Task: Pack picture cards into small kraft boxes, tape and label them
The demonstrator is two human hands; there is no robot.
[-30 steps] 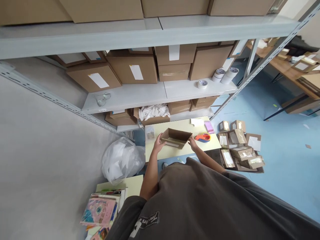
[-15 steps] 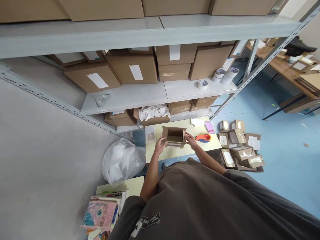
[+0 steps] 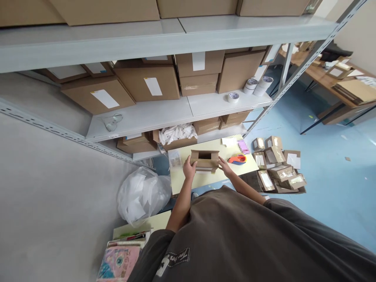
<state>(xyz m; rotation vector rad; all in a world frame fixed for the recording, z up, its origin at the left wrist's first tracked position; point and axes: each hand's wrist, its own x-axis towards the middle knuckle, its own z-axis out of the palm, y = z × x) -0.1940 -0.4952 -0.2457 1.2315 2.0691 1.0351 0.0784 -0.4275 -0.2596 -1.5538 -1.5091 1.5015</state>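
Note:
A small brown cardboard box [image 3: 205,162] is on or just above the pale yellow table [image 3: 188,181], its top partly open and the inside dark. My left hand [image 3: 189,169] grips its left end, with the thumb on the near flap, which leans inward. At the right end, my right hand [image 3: 225,167] holds the box with its fingers against the side. An orange and blue tape dispenser [image 3: 237,159] lies just right of my right hand. Behind it are a white paper [image 3: 229,141] and a pink-purple item [image 3: 243,146].
A metal shelf [image 3: 164,112] with boxes and tape rolls [image 3: 233,97] rises beyond the table. Several taped boxes [image 3: 274,154] are piled on the floor to the right. A clear plastic bag [image 3: 143,196] and stacked books [image 3: 119,260] are on the left.
The near flap of the box has folded inward over part of the opening, and my left thumb has moved onto it. The view has shifted slightly.

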